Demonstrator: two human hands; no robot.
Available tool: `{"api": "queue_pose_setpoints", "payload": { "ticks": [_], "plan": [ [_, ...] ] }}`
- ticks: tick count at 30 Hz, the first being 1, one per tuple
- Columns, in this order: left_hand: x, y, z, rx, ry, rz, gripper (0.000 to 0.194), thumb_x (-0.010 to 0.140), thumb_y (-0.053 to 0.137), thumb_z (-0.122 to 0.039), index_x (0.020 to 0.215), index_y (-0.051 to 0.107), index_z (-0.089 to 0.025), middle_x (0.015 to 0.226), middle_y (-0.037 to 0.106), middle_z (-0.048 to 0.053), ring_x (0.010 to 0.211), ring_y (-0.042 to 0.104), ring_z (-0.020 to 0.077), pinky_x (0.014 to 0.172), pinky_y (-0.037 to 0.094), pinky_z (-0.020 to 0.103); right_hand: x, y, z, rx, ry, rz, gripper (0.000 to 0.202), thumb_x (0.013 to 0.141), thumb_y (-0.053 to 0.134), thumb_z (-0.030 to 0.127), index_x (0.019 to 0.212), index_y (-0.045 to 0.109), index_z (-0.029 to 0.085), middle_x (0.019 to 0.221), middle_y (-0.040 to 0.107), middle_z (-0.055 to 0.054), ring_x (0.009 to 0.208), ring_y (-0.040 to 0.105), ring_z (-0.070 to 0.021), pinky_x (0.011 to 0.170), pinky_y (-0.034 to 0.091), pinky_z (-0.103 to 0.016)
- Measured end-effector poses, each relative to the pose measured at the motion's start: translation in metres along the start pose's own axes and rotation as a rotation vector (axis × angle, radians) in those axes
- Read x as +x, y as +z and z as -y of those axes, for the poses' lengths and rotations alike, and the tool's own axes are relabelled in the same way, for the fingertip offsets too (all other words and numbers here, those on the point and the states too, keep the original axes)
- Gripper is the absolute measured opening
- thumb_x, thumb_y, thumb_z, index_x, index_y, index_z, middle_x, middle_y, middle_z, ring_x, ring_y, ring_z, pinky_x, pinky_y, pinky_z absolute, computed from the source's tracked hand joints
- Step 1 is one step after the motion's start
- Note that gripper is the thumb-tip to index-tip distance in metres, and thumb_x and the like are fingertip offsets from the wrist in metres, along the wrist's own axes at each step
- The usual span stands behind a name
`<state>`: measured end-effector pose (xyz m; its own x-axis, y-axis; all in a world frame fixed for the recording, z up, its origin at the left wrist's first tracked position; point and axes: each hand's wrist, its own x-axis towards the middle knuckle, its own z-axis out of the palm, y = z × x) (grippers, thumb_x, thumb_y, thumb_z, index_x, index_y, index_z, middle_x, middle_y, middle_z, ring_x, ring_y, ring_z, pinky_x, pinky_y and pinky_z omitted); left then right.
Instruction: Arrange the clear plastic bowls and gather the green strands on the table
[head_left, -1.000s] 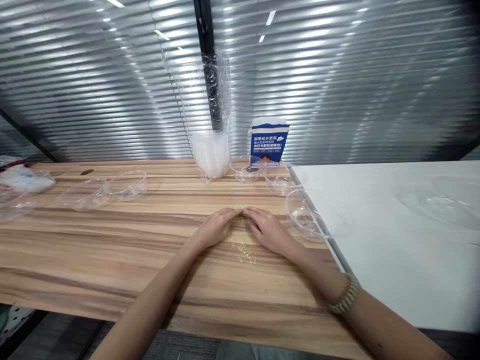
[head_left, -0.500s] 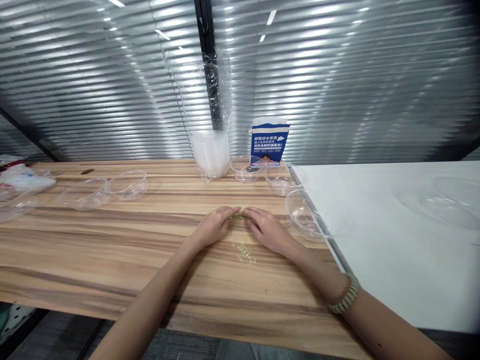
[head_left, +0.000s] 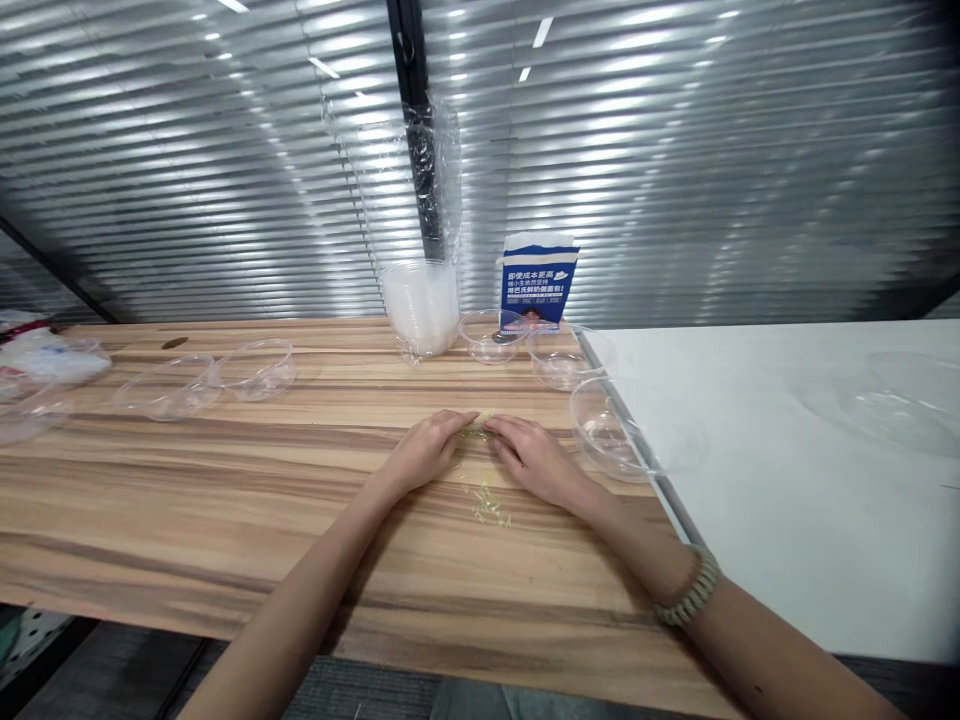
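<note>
Small yellow-green pieces (head_left: 489,508) lie scattered on the wooden table (head_left: 225,520), and more of them form a low pile (head_left: 474,432) between my hands. My left hand (head_left: 429,450) rests at the left side of this pile, its fingers pressed together and their tips touching it. From the right, my right hand (head_left: 534,458) reaches the same pile with its fingers close together. The fingertips of both hands nearly meet. What lies under the fingers is too small to make out.
Clear round bowls stand at the right (head_left: 611,430), behind (head_left: 491,340) and at the left (head_left: 255,372). A wrapped stack of clear bowls (head_left: 421,308) and a blue carton (head_left: 538,288) stand at the back. A white table (head_left: 787,500) adjoins on the right.
</note>
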<state>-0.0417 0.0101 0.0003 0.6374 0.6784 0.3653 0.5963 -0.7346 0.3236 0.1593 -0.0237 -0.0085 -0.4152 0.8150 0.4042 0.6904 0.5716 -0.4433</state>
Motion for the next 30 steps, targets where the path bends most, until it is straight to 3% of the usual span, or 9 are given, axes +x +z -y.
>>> {"api": "queue_pose_setpoints", "payload": {
  "ticks": [30],
  "plan": [
    [0.0004,-0.0017,-0.002,0.051,-0.01,0.018,0.038,0.081,0.04,-0.005,0.111,0.062,-0.016,0.109,0.067,0.009,0.103,0.061,0.019,0.09,0.05,0.034,-0.0002,-0.0009,0.0009,-0.002,-0.002,-0.004,0.032,0.089,0.041,0.018,0.116,0.058,0.016,0.117,0.062,-0.011,0.108,0.058,-0.0217,0.095,0.045,-0.04]
  ]
}}
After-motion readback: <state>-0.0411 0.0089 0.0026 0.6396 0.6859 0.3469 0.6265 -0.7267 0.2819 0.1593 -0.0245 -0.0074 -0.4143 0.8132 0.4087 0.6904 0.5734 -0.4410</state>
